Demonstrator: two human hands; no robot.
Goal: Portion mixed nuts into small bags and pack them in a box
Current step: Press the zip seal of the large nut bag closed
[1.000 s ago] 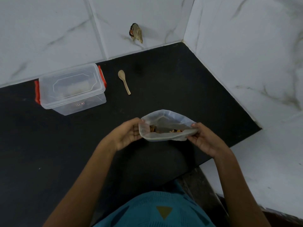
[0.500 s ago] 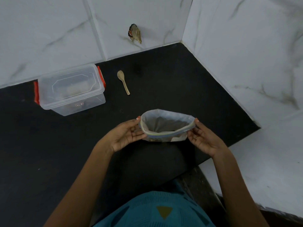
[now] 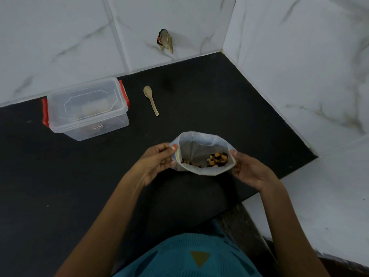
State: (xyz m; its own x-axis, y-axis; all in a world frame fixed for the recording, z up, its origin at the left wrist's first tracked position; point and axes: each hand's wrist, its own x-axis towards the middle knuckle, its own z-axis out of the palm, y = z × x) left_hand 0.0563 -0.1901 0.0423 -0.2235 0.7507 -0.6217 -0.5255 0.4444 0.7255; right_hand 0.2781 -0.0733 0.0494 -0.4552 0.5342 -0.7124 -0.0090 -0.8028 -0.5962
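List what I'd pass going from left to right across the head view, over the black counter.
In order: clear lidded box → wooden spoon → bag, open, with nuts inside → right hand at the bag's right edge.

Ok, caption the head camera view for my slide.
Left hand and right hand hold open a bag of mixed nuts at a black counter; spoon and lidded box behind.

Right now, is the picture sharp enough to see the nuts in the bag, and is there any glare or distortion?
Head view: the nuts in the bag show as soft brown lumps, none sharp; the wide lens splays the tile lines of the wall; light is dim and even, only a faint sheen on the box.
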